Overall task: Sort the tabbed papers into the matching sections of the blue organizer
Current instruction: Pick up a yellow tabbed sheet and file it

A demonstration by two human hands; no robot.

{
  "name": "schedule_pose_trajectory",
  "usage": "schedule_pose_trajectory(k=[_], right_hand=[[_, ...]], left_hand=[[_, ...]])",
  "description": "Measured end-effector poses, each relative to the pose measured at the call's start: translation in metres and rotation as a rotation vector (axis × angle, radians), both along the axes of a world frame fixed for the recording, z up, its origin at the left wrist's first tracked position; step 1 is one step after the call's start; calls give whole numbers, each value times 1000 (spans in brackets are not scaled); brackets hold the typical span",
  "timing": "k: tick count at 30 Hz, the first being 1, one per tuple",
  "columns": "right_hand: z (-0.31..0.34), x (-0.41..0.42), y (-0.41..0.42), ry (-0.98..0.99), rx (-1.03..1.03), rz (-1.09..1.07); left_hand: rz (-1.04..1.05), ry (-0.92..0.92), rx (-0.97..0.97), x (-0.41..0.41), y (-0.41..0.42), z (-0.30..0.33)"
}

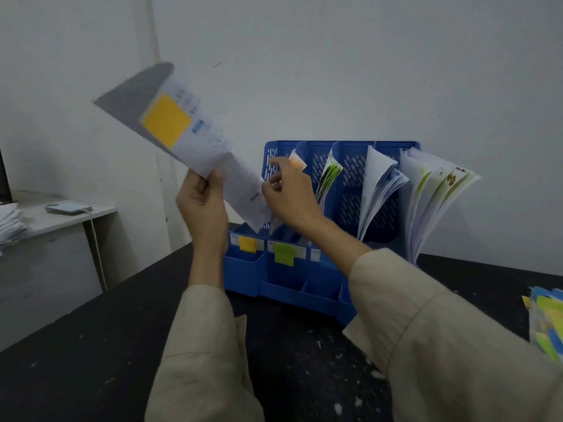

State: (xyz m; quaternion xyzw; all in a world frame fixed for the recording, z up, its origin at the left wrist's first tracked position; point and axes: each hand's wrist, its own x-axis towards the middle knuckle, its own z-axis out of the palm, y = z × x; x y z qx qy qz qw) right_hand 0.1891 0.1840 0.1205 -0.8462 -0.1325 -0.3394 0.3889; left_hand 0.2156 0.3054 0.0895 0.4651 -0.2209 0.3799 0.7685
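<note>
Head cam: left hand (202, 196) pinching sheet (195, 141) near lower middle, sheet tilted up-left over organizer (304, 281). Yellow sticky tab (166, 120) near top end. Right hand (289, 196) fingers curled at sheet's lower edge, looks like light pinch, guiding corner toward leftmost slot, the one with yellow label (247, 244). Paper's light, floppy, top half sagging already, so I'd grip low near leading edge and feed straight down or it'll buckle. More tabbed paper in stack (545, 324) at right on table.

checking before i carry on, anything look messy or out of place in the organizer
Yes. The papers in the rightmost section fan out and lean past the side of the blue organizer. The stack beside it splays open too, rather than standing upright.
</note>
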Motion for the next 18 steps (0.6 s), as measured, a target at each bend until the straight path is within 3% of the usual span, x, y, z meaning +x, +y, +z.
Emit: schedule_pose_trajectory(k=[7,12,15,18], right_hand=[[42,-10,-22,-45,14,-22],[75,-22,-25,-217,-323,4],[89,-32,-21,-201,-369,55],[91,-34,-16,-81,-478,-36]], left_hand=[[-70,169,319,9,-26,-26],[-14,196,502,12,-27,-33],[6,196,570,12,-23,-34],[11,226,593,12,-19,-35]])
